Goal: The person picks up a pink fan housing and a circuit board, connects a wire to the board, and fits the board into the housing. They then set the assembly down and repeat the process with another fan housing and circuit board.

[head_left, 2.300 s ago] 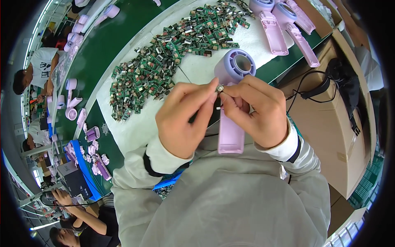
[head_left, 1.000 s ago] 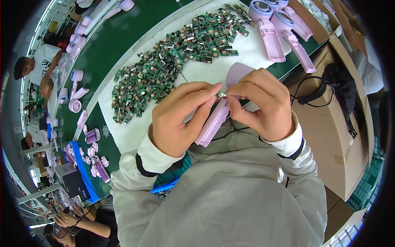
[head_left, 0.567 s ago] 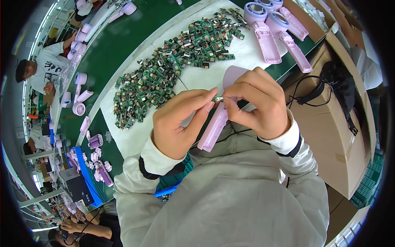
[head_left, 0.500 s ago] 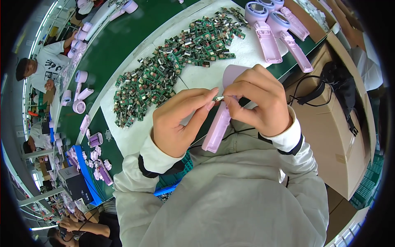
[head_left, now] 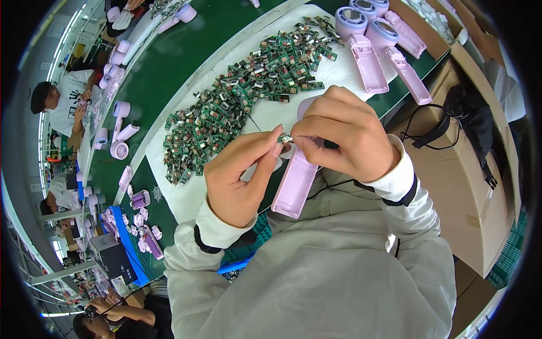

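Note:
My left hand (head_left: pixel 240 178) is closed, pinching a small green circuit board (head_left: pixel 283 138) between thumb and forefinger. The closed fingertips of my right hand (head_left: pixel 345 133) meet the board's pale end; whatever they pinch is too small to make out. Beneath my right hand is a pink handheld fan housing (head_left: pixel 297 183), its hollow handle slanting toward my lap. My right hand hides most of the fan's round head, and I cannot tell whether its other fingers hold it. Past both hands, a large heap of similar circuit boards (head_left: pixel 226 107) covers a white sheet (head_left: pixel 271 120).
Several pink fan housings (head_left: pixel 368 65) lie at the far right, beside an open carton (head_left: pixel 437 25). A tall cardboard box (head_left: pixel 451 186) with a black bag (head_left: pixel 470 116) stands to my right. Fan parts (head_left: pixel 148 240) and a blue tray (head_left: pixel 129 243) are at left. Co-workers sit across the green table (head_left: pixel 144 99).
Both hands have shifted slightly left with the circuit board, still fingertip to fingertip. The fan handle has turned a little, showing more of its hollow inside. The whole view has shifted slightly.

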The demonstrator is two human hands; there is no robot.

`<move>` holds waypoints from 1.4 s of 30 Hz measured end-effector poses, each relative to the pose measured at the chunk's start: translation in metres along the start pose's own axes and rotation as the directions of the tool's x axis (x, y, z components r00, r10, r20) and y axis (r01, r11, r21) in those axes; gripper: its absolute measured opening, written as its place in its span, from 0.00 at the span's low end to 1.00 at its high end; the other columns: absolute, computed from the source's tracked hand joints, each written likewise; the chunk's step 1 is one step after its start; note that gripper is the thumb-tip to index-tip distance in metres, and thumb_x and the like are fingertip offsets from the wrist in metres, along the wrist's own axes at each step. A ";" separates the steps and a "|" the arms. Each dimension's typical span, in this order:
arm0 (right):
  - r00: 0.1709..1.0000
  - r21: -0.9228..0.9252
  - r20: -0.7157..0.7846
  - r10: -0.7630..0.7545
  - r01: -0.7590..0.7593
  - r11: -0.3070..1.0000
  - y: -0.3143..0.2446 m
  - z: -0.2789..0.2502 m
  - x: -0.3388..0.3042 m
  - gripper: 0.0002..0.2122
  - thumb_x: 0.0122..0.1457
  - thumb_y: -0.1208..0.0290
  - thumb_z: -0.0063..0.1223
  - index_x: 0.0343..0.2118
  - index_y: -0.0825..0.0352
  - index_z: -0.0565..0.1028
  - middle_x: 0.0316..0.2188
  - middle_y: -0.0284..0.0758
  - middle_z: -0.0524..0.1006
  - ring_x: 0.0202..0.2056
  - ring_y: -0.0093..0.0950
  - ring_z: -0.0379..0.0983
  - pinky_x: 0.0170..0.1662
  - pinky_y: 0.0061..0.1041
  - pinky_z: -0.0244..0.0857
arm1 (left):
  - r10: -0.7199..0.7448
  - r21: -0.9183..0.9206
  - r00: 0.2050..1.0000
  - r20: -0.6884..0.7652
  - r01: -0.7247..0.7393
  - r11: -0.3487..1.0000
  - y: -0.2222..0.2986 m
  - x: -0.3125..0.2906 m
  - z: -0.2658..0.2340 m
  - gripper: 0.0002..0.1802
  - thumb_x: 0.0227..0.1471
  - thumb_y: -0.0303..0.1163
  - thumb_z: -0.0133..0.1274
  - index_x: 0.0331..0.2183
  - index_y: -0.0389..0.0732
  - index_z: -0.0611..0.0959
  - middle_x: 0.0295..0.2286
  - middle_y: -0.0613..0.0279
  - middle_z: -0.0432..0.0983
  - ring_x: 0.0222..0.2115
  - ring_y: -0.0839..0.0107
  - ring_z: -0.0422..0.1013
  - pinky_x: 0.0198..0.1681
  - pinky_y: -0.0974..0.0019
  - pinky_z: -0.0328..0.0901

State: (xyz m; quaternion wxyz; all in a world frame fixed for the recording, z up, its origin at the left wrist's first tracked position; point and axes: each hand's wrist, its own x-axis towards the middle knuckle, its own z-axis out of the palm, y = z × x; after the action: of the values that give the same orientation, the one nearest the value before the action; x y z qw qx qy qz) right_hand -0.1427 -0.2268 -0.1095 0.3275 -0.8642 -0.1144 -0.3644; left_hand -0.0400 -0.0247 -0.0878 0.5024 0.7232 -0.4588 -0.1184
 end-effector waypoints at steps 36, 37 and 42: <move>0.999 0.029 -0.023 -0.047 0.047 0.998 -0.017 0.038 0.004 0.09 0.42 0.80 0.67 0.29 0.68 0.79 0.23 0.31 0.71 0.25 0.32 0.67 0.30 0.32 0.58 | 0.011 0.293 0.879 -0.477 0.147 0.945 -0.002 -0.047 0.048 0.20 0.55 0.14 0.59 0.50 0.34 0.85 0.35 0.51 0.80 0.32 0.71 0.77 0.36 0.71 0.71; 0.999 0.032 -0.022 -0.045 0.046 0.998 -0.017 0.037 0.005 0.09 0.42 0.80 0.67 0.29 0.68 0.80 0.22 0.31 0.70 0.25 0.31 0.67 0.30 0.32 0.58 | 0.014 0.292 0.876 -0.481 0.145 0.945 -0.003 -0.045 0.050 0.20 0.55 0.14 0.59 0.50 0.34 0.85 0.35 0.51 0.80 0.32 0.71 0.77 0.36 0.71 0.71; 0.999 0.014 -0.035 -0.032 0.033 0.999 -0.019 0.037 0.008 0.08 0.43 0.80 0.67 0.28 0.68 0.80 0.21 0.31 0.70 0.23 0.31 0.66 0.28 0.31 0.58 | 0.129 0.394 0.869 -0.478 0.081 0.916 -0.001 -0.044 0.047 0.20 0.55 0.14 0.59 0.50 0.33 0.84 0.38 0.51 0.79 0.33 0.70 0.78 0.37 0.70 0.71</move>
State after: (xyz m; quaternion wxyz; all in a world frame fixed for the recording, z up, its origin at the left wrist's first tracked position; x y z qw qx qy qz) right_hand -0.1251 -0.1887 -0.1135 0.3299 -0.8533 -0.1252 -0.3840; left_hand -0.0935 -0.0188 -0.1231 0.4453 0.8106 -0.3384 0.1737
